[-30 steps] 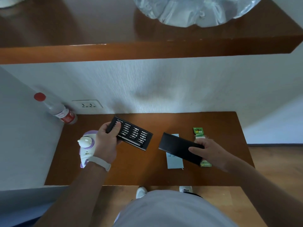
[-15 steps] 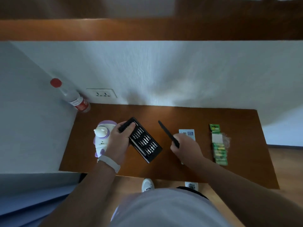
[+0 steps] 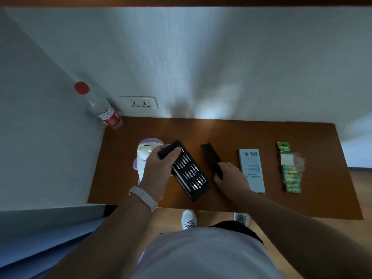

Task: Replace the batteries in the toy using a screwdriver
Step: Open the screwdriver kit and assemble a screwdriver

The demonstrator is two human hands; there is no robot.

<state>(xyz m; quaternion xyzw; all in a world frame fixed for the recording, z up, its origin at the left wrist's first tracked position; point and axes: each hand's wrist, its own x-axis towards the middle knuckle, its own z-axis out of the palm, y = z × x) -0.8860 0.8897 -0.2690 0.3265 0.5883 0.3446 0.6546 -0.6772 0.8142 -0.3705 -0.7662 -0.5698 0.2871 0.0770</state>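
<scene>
One bit tray [image 3: 189,174] is gripped by the left hand [image 3: 159,170], one black cover [image 3: 210,156] grasped by the right hand [image 3: 231,176]; one toy [image 3: 145,150], one battery strip [image 3: 289,172] and one blue box [image 3: 251,170] are laid alongside.

on the desk [image 3: 241,133], from left to right, lie the toy [image 3: 144,152], the bit case [image 3: 189,174], its lid [image 3: 211,158], a box [image 3: 251,170] and the batteries [image 3: 289,172]; the case's far end is just beside the toy, and the lid sits between case and box. the bottle [image 3: 100,107] stands at the back left corner, with the socket [image 3: 141,103] on the wall [image 3: 221,67] just right of it.
</scene>
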